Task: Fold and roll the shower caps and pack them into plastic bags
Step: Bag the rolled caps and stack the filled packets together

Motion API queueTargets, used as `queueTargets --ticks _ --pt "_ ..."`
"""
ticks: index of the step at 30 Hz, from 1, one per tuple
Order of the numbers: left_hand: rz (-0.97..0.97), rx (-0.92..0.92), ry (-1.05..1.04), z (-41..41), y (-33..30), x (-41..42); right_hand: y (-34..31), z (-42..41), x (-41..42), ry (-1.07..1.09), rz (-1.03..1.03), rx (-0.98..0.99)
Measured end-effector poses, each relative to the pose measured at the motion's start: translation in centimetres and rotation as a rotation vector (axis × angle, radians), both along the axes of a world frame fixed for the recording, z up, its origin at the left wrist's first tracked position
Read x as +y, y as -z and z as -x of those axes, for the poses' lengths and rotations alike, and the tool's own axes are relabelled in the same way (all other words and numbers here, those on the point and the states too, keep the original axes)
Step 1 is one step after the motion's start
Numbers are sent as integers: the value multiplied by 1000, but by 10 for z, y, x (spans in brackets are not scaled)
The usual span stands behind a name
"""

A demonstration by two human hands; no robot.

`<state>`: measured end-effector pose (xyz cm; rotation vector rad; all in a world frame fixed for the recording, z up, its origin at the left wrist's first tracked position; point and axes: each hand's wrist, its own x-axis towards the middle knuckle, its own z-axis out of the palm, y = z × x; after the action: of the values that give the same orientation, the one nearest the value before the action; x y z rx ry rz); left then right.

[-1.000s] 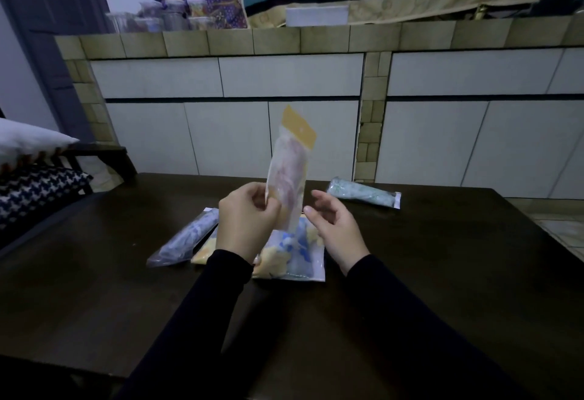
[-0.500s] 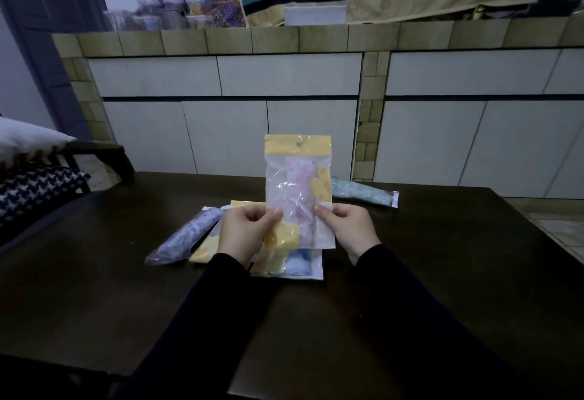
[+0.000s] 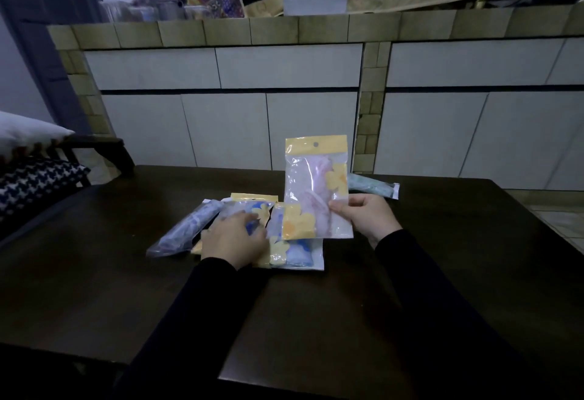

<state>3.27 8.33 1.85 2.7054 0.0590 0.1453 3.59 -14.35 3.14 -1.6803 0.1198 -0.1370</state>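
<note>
My right hand (image 3: pixel 363 216) pinches the lower right edge of a clear plastic bag (image 3: pixel 316 187) with a yellow header and yellow flowers, held upright above the dark table (image 3: pixel 442 273); a pink shower cap shows inside it. My left hand (image 3: pixel 234 238) lies palm down, fingers spread, on a pile of similar flat bags (image 3: pixel 294 254) with blue and yellow prints. A rolled bluish cap in a clear sleeve (image 3: pixel 186 229) lies left of the pile. Another rolled greenish cap in its sleeve (image 3: pixel 376 187) lies behind my right hand.
A tiled counter wall (image 3: pixel 284 83) rises right behind the table's far edge, with jars (image 3: pixel 158 4) and hanging cloths on top. Cushions on a chair (image 3: pixel 31 172) sit at the left. A tiled floor (image 3: pixel 559 222) shows past the table's right edge.
My left hand has let go of the upright bag and dropped onto the pile of bags on the table. The right hand alone now holds the bag, shifted slightly right.
</note>
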Motion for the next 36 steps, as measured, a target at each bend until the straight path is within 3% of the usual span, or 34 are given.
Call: queueTargets --ticks 3,7,11,17,22,27,36 --pt "178 121 178 8 -7 15 0 0 -11 18 85 70" --pt "33 254 295 12 -14 29 0 3 -24 25 126 169" --pt "26 158 279 10 -8 33 0 7 -27 -10 148 227" --pt "521 -18 303 22 -5 30 -9 12 -41 17 148 273" --pt "165 84 290 25 4 13 -9 20 -62 51 292 343" --pt "8 64 220 30 3 -6 0 27 -74 78 450 456" --pt "128 72 180 25 12 2 9 19 -58 74 509 536"
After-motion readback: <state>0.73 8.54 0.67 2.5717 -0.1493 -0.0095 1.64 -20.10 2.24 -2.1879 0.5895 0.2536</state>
